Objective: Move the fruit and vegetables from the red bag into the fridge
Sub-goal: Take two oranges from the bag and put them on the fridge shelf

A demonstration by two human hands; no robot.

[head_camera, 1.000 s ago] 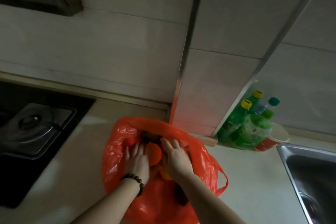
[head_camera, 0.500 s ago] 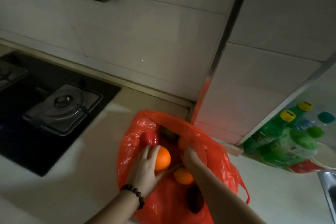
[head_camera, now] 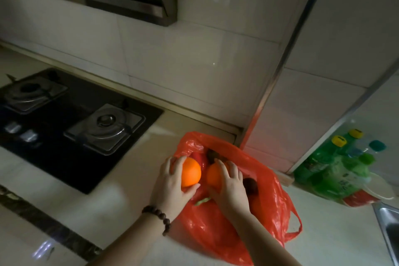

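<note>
Pale kitchen counter (head_camera: 103,205) fills the lower half of what I'm seeing on the feed, tiled wall behind it, black gas hob (head_camera: 71,123) at the left of the frame. Pretty dim overall. My red bag (head_camera: 218,233) sits at lower centre, thin crinkly plastic, mouth open and slumped on the counter. Green bottles (head_camera: 332,170) are bunched at the right edge. Inside the bag I can make out something red and a couple of dark brownish items, too murky to name. My left hand (head_camera: 170,188) has its fingers wrapped round a bright orange (head_camera: 190,171) at the bag's mouth. My right hand (head_camera: 230,188) is curled over a second orange (head_camera: 213,174), just beside the first.
</note>
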